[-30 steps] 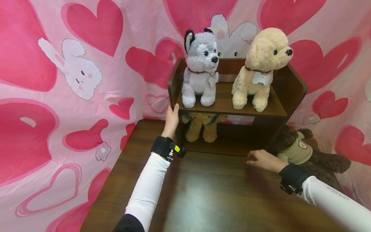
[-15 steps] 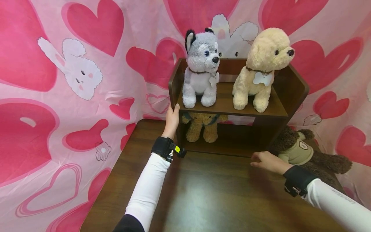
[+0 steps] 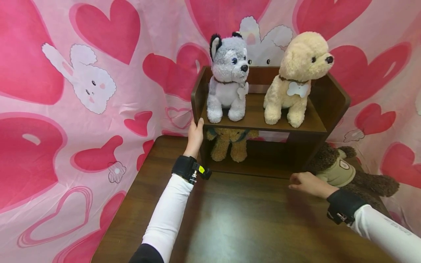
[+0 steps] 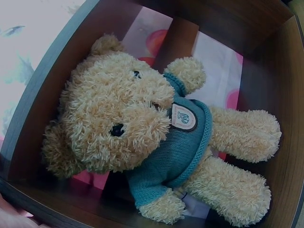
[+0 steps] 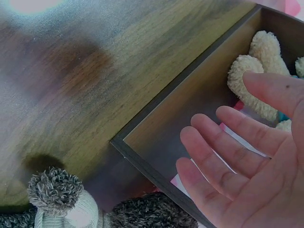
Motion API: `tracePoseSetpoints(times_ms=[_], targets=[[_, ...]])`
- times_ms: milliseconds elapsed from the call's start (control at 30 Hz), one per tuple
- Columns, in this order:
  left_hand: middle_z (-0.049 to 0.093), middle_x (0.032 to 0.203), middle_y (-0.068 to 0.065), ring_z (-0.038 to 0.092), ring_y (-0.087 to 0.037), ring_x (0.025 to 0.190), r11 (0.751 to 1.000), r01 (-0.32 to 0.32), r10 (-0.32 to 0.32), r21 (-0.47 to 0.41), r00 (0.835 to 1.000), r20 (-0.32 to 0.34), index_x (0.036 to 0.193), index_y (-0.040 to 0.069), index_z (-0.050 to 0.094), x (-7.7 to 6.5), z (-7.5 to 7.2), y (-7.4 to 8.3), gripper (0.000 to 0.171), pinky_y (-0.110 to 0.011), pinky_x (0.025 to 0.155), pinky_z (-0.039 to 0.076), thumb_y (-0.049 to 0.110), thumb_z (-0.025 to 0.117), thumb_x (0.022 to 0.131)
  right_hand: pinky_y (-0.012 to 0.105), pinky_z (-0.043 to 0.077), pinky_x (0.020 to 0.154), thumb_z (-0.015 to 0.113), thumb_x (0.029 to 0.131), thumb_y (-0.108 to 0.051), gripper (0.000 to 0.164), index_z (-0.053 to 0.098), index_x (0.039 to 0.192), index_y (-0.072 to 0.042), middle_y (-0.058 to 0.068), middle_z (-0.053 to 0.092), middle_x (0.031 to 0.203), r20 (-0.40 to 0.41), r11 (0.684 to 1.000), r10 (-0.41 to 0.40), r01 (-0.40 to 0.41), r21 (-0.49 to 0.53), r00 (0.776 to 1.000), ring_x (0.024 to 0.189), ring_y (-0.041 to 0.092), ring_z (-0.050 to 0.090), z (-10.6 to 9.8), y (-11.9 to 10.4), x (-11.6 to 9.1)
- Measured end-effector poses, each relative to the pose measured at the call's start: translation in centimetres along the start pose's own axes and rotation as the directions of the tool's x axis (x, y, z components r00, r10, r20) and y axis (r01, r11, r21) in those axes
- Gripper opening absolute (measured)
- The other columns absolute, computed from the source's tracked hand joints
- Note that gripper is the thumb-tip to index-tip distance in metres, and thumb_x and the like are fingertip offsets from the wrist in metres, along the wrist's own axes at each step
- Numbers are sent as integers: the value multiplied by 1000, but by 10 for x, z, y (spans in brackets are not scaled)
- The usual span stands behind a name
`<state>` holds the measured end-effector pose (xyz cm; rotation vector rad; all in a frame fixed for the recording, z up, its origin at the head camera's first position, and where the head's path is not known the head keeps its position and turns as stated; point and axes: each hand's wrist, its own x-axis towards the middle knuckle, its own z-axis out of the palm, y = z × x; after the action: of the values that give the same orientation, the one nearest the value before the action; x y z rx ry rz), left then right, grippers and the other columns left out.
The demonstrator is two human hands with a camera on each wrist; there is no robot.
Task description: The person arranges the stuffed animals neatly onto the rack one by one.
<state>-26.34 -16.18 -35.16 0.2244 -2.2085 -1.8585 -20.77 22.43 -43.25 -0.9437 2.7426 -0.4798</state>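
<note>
My left hand [image 3: 195, 138] lies against the left side of a dark brown two-tier shelf [image 3: 263, 126], thumb at its front edge; the fingers are hidden. Beside it in the lower tier sits a tan teddy bear [image 4: 114, 109] in a teal sweater, its head hidden in the head view by the upper board. With nothing in it, my right hand [image 3: 310, 184] hovers before the shelf's lower right corner, its fingers [image 5: 228, 154] slightly bent and spread. A dark brown teddy bear [image 3: 340, 171] in a pale green shirt lies just beyond that hand.
On the upper board sit a grey-and-white plush husky [image 3: 228, 80] at left and a cream plush dog [image 3: 292, 80] with a bone-shaped tag at right. The shelf stands on a brown wooden table [image 3: 236, 219]. Pink heart-patterned cloth [image 3: 131, 87] hangs behind and at both sides.
My right hand has slid slightly to the right, toward the dark brown teddy bear. The left hand, the shelf and the plush toys stay where they were.
</note>
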Motion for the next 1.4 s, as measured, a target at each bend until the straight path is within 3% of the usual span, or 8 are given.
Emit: tracePoseSetpoints(times_ms=[467,1000,1400], targets=[[32,144,-12,27,-22,132,1000,-7,7,-6,1000,-7,142,6,26,1,0,-1,51,-37,108,21,28,38,98,37,48,64,65,81,-22,22,62,91,-2,4,64,83,15,996,85,-85,14,996,76,21,60,-7,3,-7],[32,143,-11,27,-21,132,1000,-20,20,3,1000,-4,142,6,26,1,0,-1,51,-36,108,22,29,37,98,35,47,61,65,82,-21,26,62,92,3,3,65,77,-31,996,83,-82,40,996,70,19,60,-15,9,-15],[32,144,-11,27,-21,133,1000,-21,21,-4,1000,-8,142,6,26,0,1,-1,51,-36,108,21,28,37,98,37,48,63,64,83,-21,28,61,93,5,6,65,79,-33,991,127,-125,55,991,73,23,62,-13,19,-23]])
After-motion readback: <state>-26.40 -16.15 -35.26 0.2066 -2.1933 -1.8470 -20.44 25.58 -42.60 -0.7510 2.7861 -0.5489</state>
